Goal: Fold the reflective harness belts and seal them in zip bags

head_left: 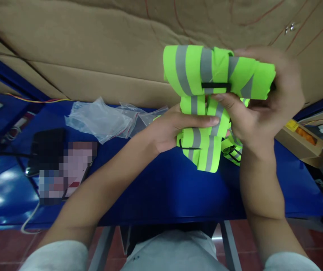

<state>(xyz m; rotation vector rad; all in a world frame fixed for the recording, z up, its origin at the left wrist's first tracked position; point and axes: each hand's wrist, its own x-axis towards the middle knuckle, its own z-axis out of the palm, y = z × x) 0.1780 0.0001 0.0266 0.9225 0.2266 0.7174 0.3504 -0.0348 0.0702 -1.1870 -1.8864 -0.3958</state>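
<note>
Above the blue table, both hands grip a folded neon-green reflective strap (188,71) with grey stripes and a black slider on it. My left hand (175,126) pinches its lower folds, thumb lying across the front. My right hand (265,98) is wrapped round the upper right end, with its thumb pressed on the front; some of its fingers are hidden behind the material. Another piece of green reflective strap (233,150) with a black buckle shows behind, near my right wrist. Whether the upper and lower folds are one piece I cannot tell.
Clear plastic zip bags (101,118) lie at the back of the blue table (161,188). On the left are a black flat object (46,150) and a partly blurred phone-like item (78,165) with cables. A cardboard box (299,143) sits at right. Brown cardboard (93,45) lines the back.
</note>
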